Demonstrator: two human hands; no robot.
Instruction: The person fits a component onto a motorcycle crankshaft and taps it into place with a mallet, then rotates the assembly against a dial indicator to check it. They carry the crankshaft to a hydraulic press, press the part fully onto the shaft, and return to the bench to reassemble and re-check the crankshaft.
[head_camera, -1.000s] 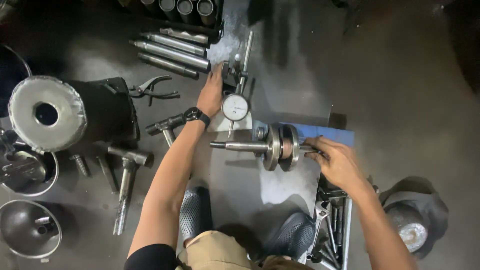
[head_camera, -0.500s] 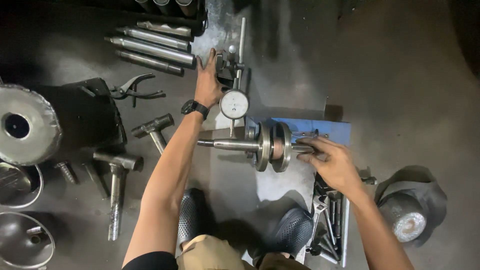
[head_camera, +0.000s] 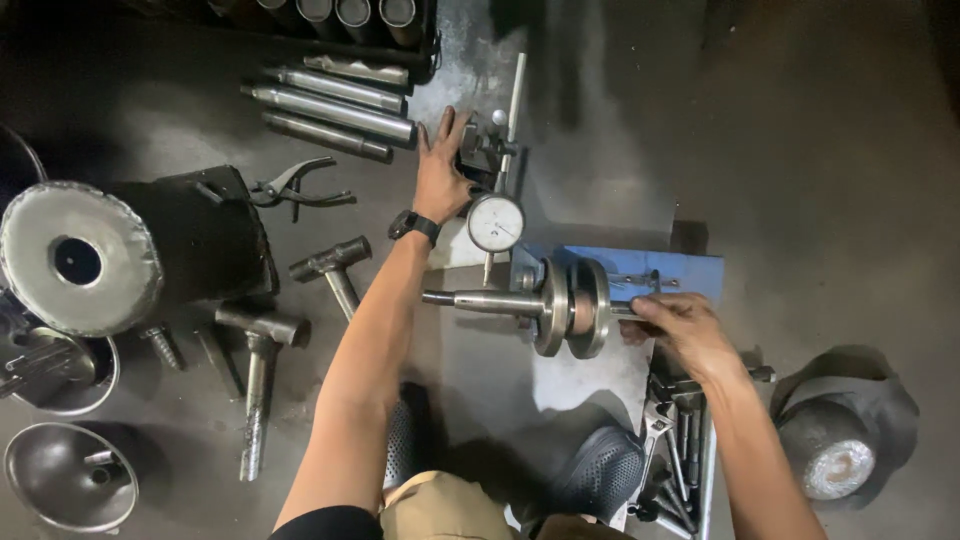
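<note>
My right hand (head_camera: 685, 335) is wrapped around the right end of the grey steel crankshaft with its two round webs (head_camera: 570, 307), which lies across the blue metal stand (head_camera: 690, 270) in front of me, its long tapered shaft pointing left toward my other forearm. My left hand (head_camera: 440, 170) is stretched forward, fingers spread flat, pressing on the dark base of the round white-faced dial gauge (head_camera: 495, 222); the gauge sits just beyond the crankshaft, between my two hands, its stem pointing down at the shaft. Left of my arm lie two steel hammers (head_camera: 330, 265), black pliers (head_camera: 295, 185) and long steel rods (head_camera: 335, 105).
</note>
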